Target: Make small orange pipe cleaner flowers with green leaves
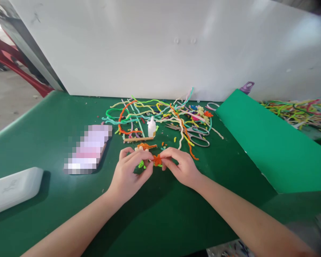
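Note:
Between my two hands is a small orange pipe-cleaner flower [157, 160]. The thumb and fingers of my left hand [135, 166] pinch its left side, while my right hand [180, 165] pinches the right side. Just behind my left hand lie more pipe-cleaner pieces, an orange one [147, 146] and a green one [141, 164], partly covered by the fingers. A small white glue bottle [151, 127] stands upright beyond the hands, close to a thin wooden stick [138, 139]. Scissors [199, 136] with grey handles lie to the right among loose pipe cleaners [147, 113].
On the left of the green table [56, 117] are a phone [88, 150] with a blurred screen and a white case [16, 189]. A green board [273, 142] slants along the right, with more pipe cleaners [302, 112] behind it. A white panel [160, 50] closes off the back.

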Motion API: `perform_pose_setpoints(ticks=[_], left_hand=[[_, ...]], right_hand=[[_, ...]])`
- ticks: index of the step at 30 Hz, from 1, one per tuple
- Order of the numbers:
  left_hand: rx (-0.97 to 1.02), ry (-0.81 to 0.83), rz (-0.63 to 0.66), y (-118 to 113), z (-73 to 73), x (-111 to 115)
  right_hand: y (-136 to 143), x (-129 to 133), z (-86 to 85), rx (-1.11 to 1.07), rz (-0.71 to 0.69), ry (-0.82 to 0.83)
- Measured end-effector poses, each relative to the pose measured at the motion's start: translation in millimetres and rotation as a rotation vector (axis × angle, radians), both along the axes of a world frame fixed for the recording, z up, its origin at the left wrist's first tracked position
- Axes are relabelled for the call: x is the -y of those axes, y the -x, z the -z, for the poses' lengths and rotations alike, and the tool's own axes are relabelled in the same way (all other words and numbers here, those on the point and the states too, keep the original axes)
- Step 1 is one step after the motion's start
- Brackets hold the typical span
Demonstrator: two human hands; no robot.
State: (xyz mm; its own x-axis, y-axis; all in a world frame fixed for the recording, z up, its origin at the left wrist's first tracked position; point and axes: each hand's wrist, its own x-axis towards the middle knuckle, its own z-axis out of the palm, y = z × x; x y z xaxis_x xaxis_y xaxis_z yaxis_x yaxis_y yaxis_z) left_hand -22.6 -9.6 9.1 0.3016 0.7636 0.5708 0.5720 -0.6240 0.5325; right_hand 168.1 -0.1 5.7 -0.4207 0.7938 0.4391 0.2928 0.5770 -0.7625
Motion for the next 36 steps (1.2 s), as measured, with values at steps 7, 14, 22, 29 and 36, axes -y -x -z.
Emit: perform_pose_setpoints(ticks=[7, 14, 22, 29, 36], left_hand=[[0.002, -0.014, 0.031, 3.6, 0.3, -4.9], [0.004, -0.052, 0.105, 3.4, 4.8, -8.2], [-0.064, -0.025, 0.079, 1.4, 2.7, -3.3], [-0.06, -0.104, -0.111, 0.6, 1.4, 1.2], [-0.073, -0.122, -0.039, -0.7, 1.4, 2.7]], right_hand=[[-2.2, -1.3, -2.7, 0.101, -0.02, 0.043], [-0.6, 1.6, -4.6, 0.119, -0.054, 0.109], [0.6, 2.6, -6.8, 0.106, -0.082, 0.118], [1.4, 3.5, -4.4, -0.017, 0.135, -0.079], [2.4, 3.6, -4.0, -0.011, 0.044, -0.103]])
